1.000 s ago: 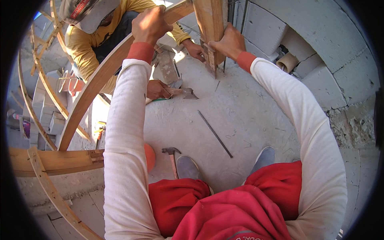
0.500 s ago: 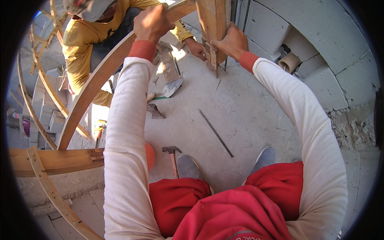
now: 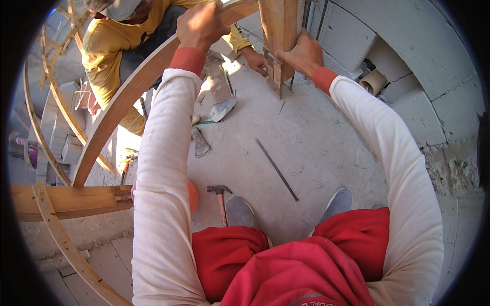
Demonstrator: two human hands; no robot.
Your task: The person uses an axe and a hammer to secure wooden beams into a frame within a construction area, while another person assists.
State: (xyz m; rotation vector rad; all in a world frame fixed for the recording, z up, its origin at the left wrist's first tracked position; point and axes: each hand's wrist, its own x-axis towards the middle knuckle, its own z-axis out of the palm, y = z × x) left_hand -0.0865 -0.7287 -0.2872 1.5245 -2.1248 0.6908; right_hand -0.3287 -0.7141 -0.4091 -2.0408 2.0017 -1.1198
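Observation:
My left hand point(image 3: 200, 25) is closed over the top edge of a long wooden beam point(image 3: 117, 108), which looks bent in this view. Against an upright wooden post point(image 3: 278, 28) my right hand point(image 3: 304, 55) is closed, its thumb pressing near the post's lower end. A flat, worn piece of wood point(image 3: 274, 76) lies along that end, its tip close to the floor. Opposite my right hand, a co-worker's hand point(image 3: 255, 61) touches this piece. The co-worker, in a yellow top point(image 3: 104, 56) and a cap, crouches beyond the beam.
On the concrete floor lie a claw hammer point(image 3: 219, 196), an axe head point(image 3: 200, 142), a trowel point(image 3: 223, 109) and a metal rod point(image 3: 276, 169). A pale block wall point(image 3: 403, 115) with a gap curves along the right. Another timber point(image 3: 71, 201) and thin wooden strips point(image 3: 76, 255) are at left.
The view has shifted slightly, so the post, both hands and the wall appear a little farther right. The axe head shows at a different angle. Both hands keep their hold.

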